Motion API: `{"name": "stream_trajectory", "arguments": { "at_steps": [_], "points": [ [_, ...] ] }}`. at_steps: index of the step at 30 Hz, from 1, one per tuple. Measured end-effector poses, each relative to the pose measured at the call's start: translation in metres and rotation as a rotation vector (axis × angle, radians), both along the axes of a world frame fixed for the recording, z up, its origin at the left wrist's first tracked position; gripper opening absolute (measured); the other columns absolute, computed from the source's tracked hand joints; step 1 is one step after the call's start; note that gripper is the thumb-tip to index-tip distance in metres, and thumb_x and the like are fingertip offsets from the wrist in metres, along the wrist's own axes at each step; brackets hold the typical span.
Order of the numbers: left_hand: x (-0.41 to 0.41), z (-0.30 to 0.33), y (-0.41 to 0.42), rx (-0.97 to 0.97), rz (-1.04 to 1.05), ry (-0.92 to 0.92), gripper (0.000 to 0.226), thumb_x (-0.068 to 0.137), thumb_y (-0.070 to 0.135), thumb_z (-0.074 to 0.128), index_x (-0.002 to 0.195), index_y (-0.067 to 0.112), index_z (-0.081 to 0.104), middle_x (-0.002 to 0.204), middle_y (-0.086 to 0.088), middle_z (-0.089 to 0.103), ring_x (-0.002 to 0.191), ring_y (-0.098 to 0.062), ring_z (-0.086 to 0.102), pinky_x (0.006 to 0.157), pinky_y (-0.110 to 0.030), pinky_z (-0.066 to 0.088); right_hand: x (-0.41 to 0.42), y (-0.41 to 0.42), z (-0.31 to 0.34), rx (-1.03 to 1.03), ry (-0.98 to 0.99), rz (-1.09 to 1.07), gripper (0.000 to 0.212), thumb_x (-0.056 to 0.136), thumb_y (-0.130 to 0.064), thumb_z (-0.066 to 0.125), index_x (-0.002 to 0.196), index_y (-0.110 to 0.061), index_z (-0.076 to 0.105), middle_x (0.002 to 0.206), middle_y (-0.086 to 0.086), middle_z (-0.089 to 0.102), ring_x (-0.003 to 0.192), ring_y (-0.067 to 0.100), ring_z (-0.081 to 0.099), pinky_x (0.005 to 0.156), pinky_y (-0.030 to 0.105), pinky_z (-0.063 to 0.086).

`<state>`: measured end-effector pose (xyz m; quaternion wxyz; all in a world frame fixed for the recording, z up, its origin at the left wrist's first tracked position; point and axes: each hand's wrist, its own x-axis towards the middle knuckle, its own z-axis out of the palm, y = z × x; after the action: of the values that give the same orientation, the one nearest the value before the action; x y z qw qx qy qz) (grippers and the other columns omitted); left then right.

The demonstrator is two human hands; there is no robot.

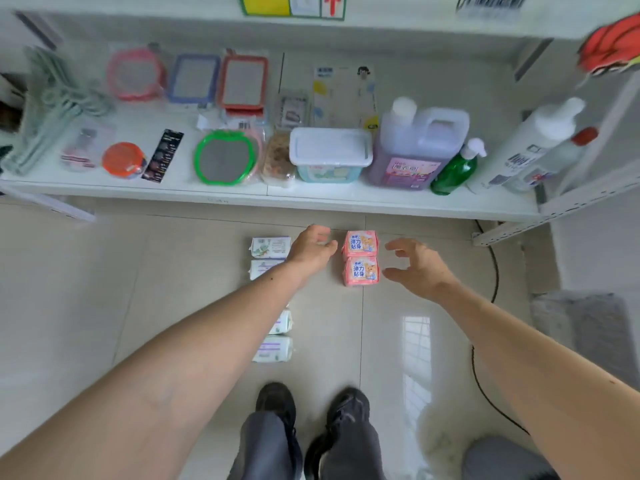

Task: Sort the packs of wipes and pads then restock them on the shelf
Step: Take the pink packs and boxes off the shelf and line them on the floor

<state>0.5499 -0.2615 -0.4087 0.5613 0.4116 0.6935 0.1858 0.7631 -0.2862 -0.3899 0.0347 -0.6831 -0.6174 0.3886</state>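
Two pink packs of pads (360,258) lie end to end on the floor tiles just below the shelf. To their left runs a column of white packs of wipes (270,247), partly hidden under my left forearm; two more white packs (274,348) lie nearer my feet. My left hand (311,249) hovers between the white column and the pink packs, fingers loosely spread, holding nothing. On the other side of the pink packs is my right hand (417,268), fingers and thumb apart, empty and apart from them.
The white shelf (242,190) above the packs carries mirrors, hangers, a lidded tub (330,154), a purple detergent jug (417,147), a green pump bottle (457,168) and white bottles. A black cable (485,341) runs down the floor at right. My shoes (311,407) stand below.
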Motion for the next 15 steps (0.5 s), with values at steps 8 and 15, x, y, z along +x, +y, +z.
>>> {"name": "stream_trajectory", "arguments": {
  "at_steps": [8,15],
  "points": [
    [-0.033,0.161,-0.004,0.061,0.029,-0.028,0.032,0.09,0.018,0.06,0.122,0.014,0.058,0.121,-0.005,0.062,0.112,-0.022,0.06,0.096,-0.037,0.047,-0.043,0.014,0.17,0.06,0.056,0.024,0.048,0.083,-0.014,0.072,0.129,-0.013,0.056,0.125,0.003,0.06,0.115,0.018,0.057,0.088,0.02,0.039],
    [-0.084,0.258,-0.003,0.146,-0.085,-0.058,0.03,0.092,0.017,0.06,0.121,0.011,0.058,0.119,-0.009,0.064,0.098,-0.019,0.063,0.071,-0.024,0.044,-0.1,0.01,0.262,0.168,0.14,0.028,0.044,0.082,-0.01,0.073,0.123,-0.009,0.058,0.112,-0.003,0.062,0.104,0.016,0.063,0.089,0.026,0.048]
  ]
}}
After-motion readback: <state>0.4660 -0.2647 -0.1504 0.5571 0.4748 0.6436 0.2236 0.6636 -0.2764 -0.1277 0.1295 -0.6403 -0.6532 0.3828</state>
